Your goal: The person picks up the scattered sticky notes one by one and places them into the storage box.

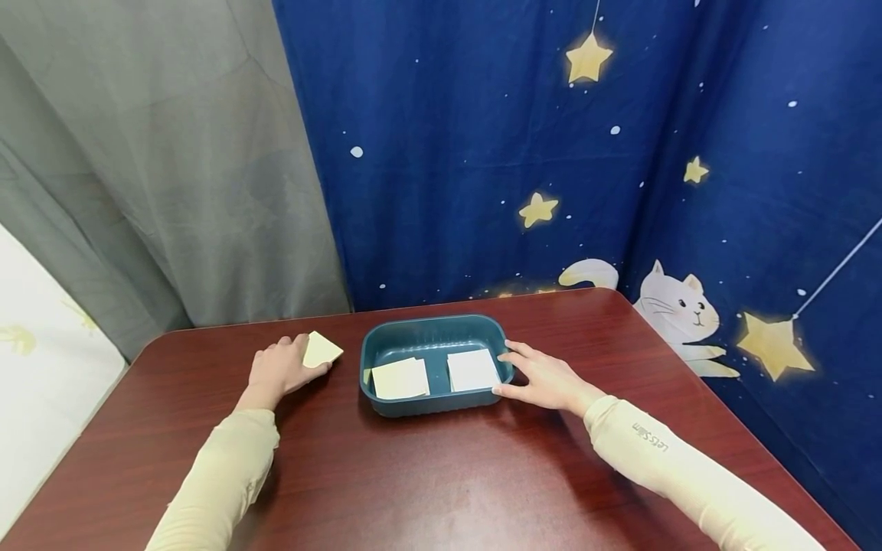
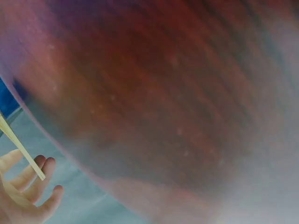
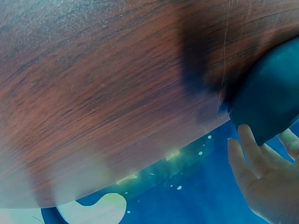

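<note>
In the head view, my left hand (image 1: 277, 369) holds a pale yellow pad of sticky notes (image 1: 321, 350) by its edges, to the left of a dark teal bin (image 1: 437, 321). The left wrist view catches this pad (image 2: 22, 151) edge-on, against the fingers of my left hand (image 2: 28, 193). At the bin's right end, my right hand (image 1: 544, 376) touches the rim with spread, fairly straight fingers. Its fingertips rest on the outer wall of the bin (image 3: 271, 93) in the right wrist view. Inside lie a pale yellow stack of notes (image 1: 400, 379) at left and a white stack (image 1: 472, 370) at right.
Everything stands on a reddish-brown wooden table (image 1: 441, 474) with rounded far corners. Behind it hang a grey curtain (image 1: 207, 168) and a blue curtain (image 1: 468, 153) printed with stars and a white cat.
</note>
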Tool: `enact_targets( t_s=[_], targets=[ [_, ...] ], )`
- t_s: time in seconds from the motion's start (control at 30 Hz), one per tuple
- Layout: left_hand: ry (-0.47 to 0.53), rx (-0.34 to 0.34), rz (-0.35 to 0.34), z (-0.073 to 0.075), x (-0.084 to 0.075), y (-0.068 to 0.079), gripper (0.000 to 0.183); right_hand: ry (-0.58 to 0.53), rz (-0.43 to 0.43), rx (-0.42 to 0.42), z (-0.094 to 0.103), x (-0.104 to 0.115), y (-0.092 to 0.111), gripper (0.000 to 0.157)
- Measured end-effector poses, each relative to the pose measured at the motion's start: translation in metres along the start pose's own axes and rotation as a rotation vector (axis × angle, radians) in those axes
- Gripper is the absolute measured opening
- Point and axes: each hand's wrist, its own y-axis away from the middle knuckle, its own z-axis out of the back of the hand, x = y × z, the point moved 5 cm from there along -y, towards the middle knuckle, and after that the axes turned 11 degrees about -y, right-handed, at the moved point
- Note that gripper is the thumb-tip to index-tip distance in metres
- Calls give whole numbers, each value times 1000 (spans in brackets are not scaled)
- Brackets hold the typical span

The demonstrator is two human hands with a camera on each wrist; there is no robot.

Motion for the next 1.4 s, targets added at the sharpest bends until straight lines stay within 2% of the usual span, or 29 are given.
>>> enact_targets(
  t_s=[0.27,0.53,0.7,0.87,1.4],
  targets=[
    [1,-58,-21,17,-6,-1,79,-6,10,1,0,1,1,68],
    [20,-112,-53,38,-19,-4,76,4,12,-6,1,0,0,68],
    [24,-153,-85,52,-30,-5,74,4,10,0,1,0,-1,68],
    [21,-165,-114,63,-42,-7,76,2,7,6,2,0,-2,68],
    [8,-220,-213,90,-81,-10,73,4,22,9,2,2,-3,69]
  ],
)
